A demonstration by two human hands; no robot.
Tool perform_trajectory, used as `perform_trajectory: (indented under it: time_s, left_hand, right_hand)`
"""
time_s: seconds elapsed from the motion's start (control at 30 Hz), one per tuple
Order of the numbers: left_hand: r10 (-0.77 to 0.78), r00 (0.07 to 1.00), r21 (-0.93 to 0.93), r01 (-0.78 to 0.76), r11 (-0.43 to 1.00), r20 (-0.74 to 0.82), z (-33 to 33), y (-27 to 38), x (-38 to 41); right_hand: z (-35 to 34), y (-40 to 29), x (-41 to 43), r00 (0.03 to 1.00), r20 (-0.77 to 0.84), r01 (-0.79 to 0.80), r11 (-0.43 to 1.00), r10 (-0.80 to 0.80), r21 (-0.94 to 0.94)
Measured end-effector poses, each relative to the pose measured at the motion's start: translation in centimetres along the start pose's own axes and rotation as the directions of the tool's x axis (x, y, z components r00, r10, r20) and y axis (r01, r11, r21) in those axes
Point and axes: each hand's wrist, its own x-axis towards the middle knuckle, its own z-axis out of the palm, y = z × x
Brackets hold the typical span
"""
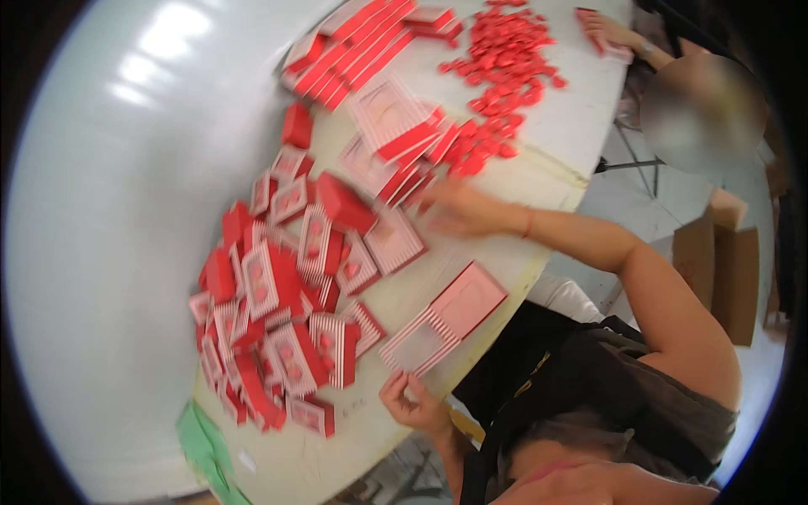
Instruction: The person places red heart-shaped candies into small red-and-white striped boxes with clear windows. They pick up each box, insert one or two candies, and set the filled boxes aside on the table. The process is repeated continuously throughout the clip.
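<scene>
An open cardboard box (468, 299) with a pink inside lies near the table's front edge, its striped, windowed lid (420, 346) folded out flat. My left hand (413, 403) is at the lid's outer corner, thumb and forefinger pinched at its edge. Farther up the table, my right hand (464, 208) is blurred, beside a stack of striped boxes (388, 117) and just below the small red pieces (483, 142). Whether it holds anything is unclear. A flat pink box (392, 238) with a striped edge lies to the left of my right hand.
A heap of red windowed boxes (278, 303) covers the table's far side. More red boxes (356, 50) are stacked at the top, beside a pile of red pieces (505, 50). Green material (205, 439) hangs at a corner. Another person's hand (606, 31) is at top right. A carton (713, 278) stands beyond.
</scene>
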Motion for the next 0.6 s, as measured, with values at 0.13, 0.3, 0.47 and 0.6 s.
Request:
perform_trajectory:
  time_s: [0.13,0.3,0.47,0.6]
  left_hand:
    - [-0.031,0.999,-0.031,0.031,0.999,-0.011,-0.5,0.2,0.1]
    - [-0.017,0.999,-0.02,0.016,1.0,-0.041,-0.9,0.3,-0.4]
    - [0.09,0.993,0.188,-0.104,0.977,0.079,-0.6,-0.2,0.6]
    - [0.136,0.965,0.263,-0.195,0.945,0.224,-0.7,1.2,1.8]
  right_hand:
    - [-3.4,1.2,0.9,0.942,-0.214,-0.281,0.956,0.257,-0.089]
    - [-3.8,1.0,0.5,0.975,-0.098,-0.223,0.882,0.201,-0.415]
    - [-3.2,0.2,-1.0,0.973,0.036,-0.201,0.909,0.23,-0.366]
    - [-3.5,-4.8,-1.1,0.932,0.056,-0.35,0.931,0.357,-0.103]
